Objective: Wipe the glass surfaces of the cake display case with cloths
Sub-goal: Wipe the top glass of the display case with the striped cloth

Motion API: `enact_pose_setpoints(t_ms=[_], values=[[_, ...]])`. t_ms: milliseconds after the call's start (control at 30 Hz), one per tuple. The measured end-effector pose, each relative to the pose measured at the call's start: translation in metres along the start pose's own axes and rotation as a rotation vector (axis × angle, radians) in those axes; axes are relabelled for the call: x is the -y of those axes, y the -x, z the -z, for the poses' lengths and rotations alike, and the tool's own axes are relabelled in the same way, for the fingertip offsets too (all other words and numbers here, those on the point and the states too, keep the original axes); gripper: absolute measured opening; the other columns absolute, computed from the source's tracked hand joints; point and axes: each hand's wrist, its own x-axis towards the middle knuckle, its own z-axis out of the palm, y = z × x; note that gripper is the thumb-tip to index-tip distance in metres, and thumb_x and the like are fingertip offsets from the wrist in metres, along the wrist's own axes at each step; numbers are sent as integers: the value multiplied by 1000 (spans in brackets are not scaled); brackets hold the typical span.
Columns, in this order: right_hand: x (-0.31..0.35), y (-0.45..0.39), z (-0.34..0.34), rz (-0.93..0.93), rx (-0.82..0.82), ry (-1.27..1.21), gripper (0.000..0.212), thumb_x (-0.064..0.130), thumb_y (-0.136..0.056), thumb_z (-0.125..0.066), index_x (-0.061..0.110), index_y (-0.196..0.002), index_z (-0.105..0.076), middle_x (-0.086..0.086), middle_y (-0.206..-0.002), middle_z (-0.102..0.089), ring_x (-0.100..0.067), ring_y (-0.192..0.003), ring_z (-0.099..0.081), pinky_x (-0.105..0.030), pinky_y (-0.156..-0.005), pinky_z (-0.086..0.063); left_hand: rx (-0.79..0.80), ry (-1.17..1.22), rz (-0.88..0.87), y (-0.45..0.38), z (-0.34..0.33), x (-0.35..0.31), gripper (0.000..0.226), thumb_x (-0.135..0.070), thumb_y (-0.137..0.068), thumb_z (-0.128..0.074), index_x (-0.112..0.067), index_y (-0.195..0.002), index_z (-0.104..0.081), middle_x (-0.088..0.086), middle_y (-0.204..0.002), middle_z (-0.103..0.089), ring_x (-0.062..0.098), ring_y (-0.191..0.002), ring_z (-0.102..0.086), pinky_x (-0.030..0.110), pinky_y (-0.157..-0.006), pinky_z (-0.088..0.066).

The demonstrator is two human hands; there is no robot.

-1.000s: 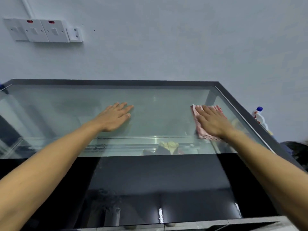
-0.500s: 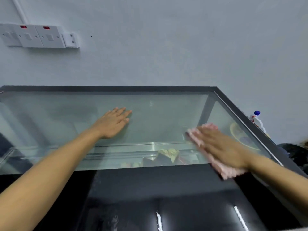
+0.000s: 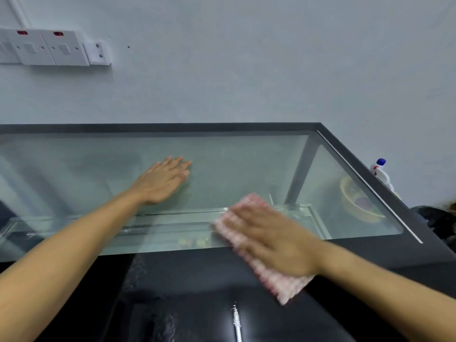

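The pink checked cloth point(image 3: 261, 253) lies across the near edge of the display case's glass top point(image 3: 234, 164), pressed flat under the right hand point(image 3: 276, 240) with straight fingers, apparently mid-wipe, while the left hand point(image 3: 160, 181) rests open-palmed further back, probably for support.

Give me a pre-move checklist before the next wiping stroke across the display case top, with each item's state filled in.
1. Cloth under the wiping hand: ok. The right hand presses flat on the pink checked cloth.
2. Cloth flat on the surface: ok.
3. Bracing hand: ok. The left hand lies flat on the glass top.
4. Stroke path clear toward the left hand: ok.
5. Glass already clean: cannot tell, the surface looks hazy.
6. Spray bottle within reach: cannot tell.
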Motion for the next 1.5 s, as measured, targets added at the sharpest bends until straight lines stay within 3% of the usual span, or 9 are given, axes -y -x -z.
enact_pose_setpoints(t_ms=[100,200,367,533,633,833,933,1200,1500], values=[[-78,-8,9,-414,-25,18,60,71,-96,3,58,-155,7,15,-172,4,-7,-158,9,-36,-129,6,-1,-19,1,-9,3,-3,63,-64,-106,-7,-42,-164,-11,-11,-174,-2,15,-161,2,41,-130,1],[-89,-73,7,-529,-89,29,66,61,-103,-2,36,-164,-2,1,-174,-3,-21,-160,2,-44,-129,8,-14,-21,31,-22,8,-10,59,-59,-108,-9,-41,-164,-12,-9,-174,-3,18,-161,0,42,-130,1],[6,-146,-2,-167,-19,56,62,49,-109,-9,25,-166,0,-8,-173,0,-28,-160,5,-50,-128,9,22,66,42,-33,13,-3,63,-64,-106,-8,-39,-164,-18,-6,-174,-6,17,-161,-2,39,-130,1],[41,-142,-8,87,1,-17,59,52,-108,-17,37,-164,-10,2,-174,-3,-19,-160,3,-41,-129,7,8,164,58,-44,23,18,64,-62,-107,-15,-32,-162,-29,-2,-173,-14,16,-160,-6,29,-127,3],[5,-189,3,7,27,-22,58,53,-109,-18,36,-164,-12,2,-173,-8,-19,-160,-2,-42,-129,5,-30,153,95,-51,23,22,89,-78,-91,-3,-33,-163,-27,-4,-173,-14,16,-160,-8,32,-130,0],[-139,-203,17,-457,-21,-31,61,54,-108,-15,33,-165,-10,-1,-174,-4,-23,-160,-2,-43,-129,6,-42,75,90,-61,17,32,71,-70,-102,-7,-39,-163,-20,-11,-173,-10,13,-160,-4,37,-130,0],[-151,-168,19,-608,-93,-63,62,53,-108,-14,30,-166,-9,-2,-174,-3,-24,-160,0,-44,-129,4,-42,6,92,-74,19,32,58,-57,-109,-17,-39,-164,-14,-9,-174,-6,17,-161,-1,40,-131,1],[-66,-239,8,-287,-55,-84,61,54,-108,-15,35,-165,-8,1,-174,-2,-22,-160,2,-42,-129,6,-31,24,109,-79,19,33,60,-64,-105,-9,-48,-163,-9,-15,-173,1,13,-160,5,40,-130,4],[-231,-177,28,-770,-129,-43,65,58,-105,-12,33,-165,-13,-1,-174,-8,-25,-160,-7,-49,-128,4,14,-24,124,-88,27,41,82,-87,-88,-12,-51,-162,-7,-13,-173,4,25,-161,8,42,-130,5]])
